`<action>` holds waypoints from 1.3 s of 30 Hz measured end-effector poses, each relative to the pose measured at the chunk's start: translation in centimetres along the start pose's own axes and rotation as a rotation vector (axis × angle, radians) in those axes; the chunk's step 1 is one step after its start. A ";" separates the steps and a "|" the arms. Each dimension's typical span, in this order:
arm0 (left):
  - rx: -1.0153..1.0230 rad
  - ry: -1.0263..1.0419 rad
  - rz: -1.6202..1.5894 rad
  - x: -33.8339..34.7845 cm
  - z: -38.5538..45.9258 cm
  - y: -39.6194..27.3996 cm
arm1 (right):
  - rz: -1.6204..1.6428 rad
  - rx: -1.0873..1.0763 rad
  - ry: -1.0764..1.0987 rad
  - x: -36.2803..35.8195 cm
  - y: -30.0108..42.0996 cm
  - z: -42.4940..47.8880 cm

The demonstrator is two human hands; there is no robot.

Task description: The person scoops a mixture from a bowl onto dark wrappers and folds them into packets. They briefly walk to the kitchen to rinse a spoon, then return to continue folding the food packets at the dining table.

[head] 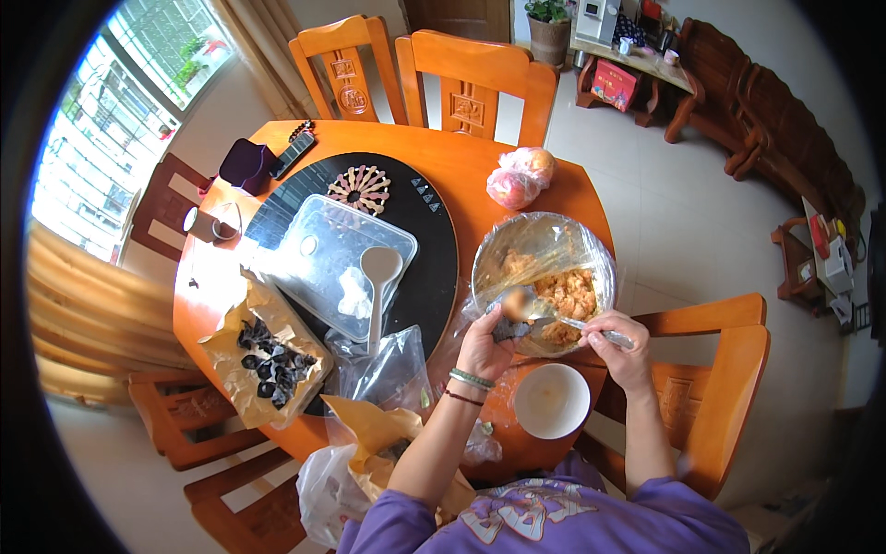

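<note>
My left hand [486, 345] holds a dark grey, thin piece [509, 329] with a lump of light brown filling [516, 305] on it. That lump is blurred. A metal spoon [571, 322] is gripped by its handle in my right hand [619, 346], its bowl end close to the filling. Both hands are over the near side of a large metal bowl [477, 260] lined with clear plastic film. Orange-brown minced filling [567, 294] lies in the bowl, mostly towards its right side. Just below, between my forearms, stands a white bowl [552, 401] with a little residue inside.
Left on the table [464, 149] is a black turntable [429, 263], bearing a clear plastic lid [315, 249] with a white rice paddle [381, 266]. A paper-lined tray [228, 339] holds several dark pieces [277, 363]. Plastic-wrapped fruit [519, 176] sits beyond the metal bowl; a wooden chair [737, 388] stands right.
</note>
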State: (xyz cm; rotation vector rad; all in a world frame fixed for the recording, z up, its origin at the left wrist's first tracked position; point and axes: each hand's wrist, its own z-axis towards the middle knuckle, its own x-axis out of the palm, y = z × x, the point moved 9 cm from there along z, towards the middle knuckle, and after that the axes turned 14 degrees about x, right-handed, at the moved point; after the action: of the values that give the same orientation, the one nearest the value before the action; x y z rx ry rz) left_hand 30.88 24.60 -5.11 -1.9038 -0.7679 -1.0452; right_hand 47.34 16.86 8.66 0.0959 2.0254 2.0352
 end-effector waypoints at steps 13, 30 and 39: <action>0.021 -0.091 -0.104 -2.6 1.2 1.6 | -0.334 -0.101 -0.041 1.5 2.7 0.3; 0.012 -0.033 -0.212 -0.6 1.3 -0.1 | -0.284 -0.013 -0.251 -1.7 0.0 -0.6; 0.042 0.005 -0.162 0.1 1.2 0.3 | -0.213 -0.096 -0.115 1.8 0.4 -0.9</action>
State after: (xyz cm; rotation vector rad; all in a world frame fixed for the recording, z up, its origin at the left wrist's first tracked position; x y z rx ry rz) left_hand 31.62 25.46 -5.50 -1.8261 -0.9467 -1.1224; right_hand 45.33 16.42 8.74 -0.0200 1.7844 1.9434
